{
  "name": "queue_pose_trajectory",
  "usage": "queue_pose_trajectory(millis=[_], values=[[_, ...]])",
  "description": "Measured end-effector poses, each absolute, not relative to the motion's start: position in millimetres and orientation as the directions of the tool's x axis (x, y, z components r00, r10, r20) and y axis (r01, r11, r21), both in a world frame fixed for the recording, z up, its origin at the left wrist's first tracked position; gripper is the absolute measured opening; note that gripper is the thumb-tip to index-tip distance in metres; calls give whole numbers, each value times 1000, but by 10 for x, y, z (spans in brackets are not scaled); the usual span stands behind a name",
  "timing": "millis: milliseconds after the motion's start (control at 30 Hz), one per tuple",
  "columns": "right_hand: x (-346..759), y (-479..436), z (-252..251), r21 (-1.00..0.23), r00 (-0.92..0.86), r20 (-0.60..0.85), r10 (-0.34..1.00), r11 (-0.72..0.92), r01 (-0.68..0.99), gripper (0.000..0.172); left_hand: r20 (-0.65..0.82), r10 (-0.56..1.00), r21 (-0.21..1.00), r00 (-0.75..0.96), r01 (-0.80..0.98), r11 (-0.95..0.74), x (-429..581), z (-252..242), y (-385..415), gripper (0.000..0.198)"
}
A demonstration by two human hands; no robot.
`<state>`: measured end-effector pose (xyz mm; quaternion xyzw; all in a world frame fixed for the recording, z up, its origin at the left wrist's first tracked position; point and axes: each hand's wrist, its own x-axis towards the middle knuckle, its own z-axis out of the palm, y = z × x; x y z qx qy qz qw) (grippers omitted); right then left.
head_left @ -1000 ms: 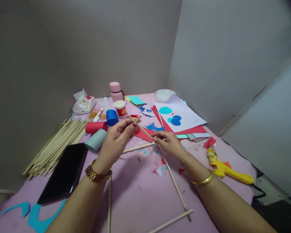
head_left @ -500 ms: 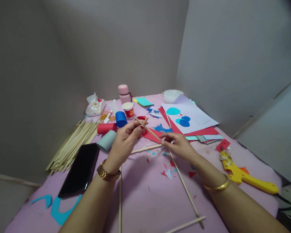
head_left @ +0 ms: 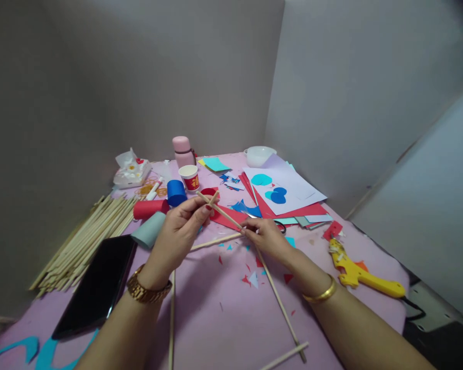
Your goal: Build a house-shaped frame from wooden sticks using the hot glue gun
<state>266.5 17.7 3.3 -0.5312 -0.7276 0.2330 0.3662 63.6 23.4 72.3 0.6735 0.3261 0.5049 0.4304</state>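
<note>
My left hand (head_left: pixel 179 228) pinches two thin wooden sticks (head_left: pixel 227 215) where they cross, just above the table. My right hand (head_left: pixel 268 237) grips the longer stick farther along, its fingertips closed on it. Below the hands, more sticks form a four-sided outline: a far stick (head_left: pixel 216 241), a right stick (head_left: pixel 280 299), a left stick (head_left: pixel 172 324) and a near stick (head_left: pixel 287 355). The right and near sticks cross at their ends. My left hand hides the far left corner. Black-handled scissors (head_left: pixel 281 227) lie partly behind my right hand.
A bundle of sticks (head_left: pixel 85 241) and a black phone (head_left: pixel 96 285) lie left. Paper tubes (head_left: pixel 150 208), a paper cup (head_left: pixel 189 178) and a pink bottle (head_left: pixel 183 152) stand farther back. On the right are paper sheets (head_left: pixel 289 180) and a yellow glue gun (head_left: pixel 364 277).
The view has shifted, so most things on the table sit farther left. Both hands keep their grip on the crossed sticks. More of the scissors shows beside my right hand.
</note>
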Motion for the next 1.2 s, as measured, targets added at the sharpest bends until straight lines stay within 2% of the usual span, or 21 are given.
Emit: queue_pose_trajectory(millis=[200, 367, 533, 800, 1033, 1200], values=[[2707, 134, 161, -747, -147, 291, 945, 321, 582, 15, 417, 890, 908, 184, -31, -419, 684, 777, 136, 28], [2832, 150, 248, -743, -101, 290, 952, 290, 603, 17, 485, 867, 873, 119, -1, -488, 662, 885, 47, 19], [2855, 189, 164, -728, -119, 272, 955, 285, 623, 16, 487, 871, 871, 66, 43, -490, 579, 905, 77, 19], [2830, 172, 166, -682, -128, 271, 954, 284, 674, 18, 519, 851, 845, 83, 104, -525, 500, 911, 149, 16], [2819, 179, 129, -671, -149, 253, 956, 284, 685, 18, 457, 883, 886, 104, 41, -463, 490, 767, 277, 20], [2830, 178, 105, -669, -164, 247, 955, 290, 684, 19, 444, 890, 896, 106, -26, -444, 498, 719, 311, 16]])
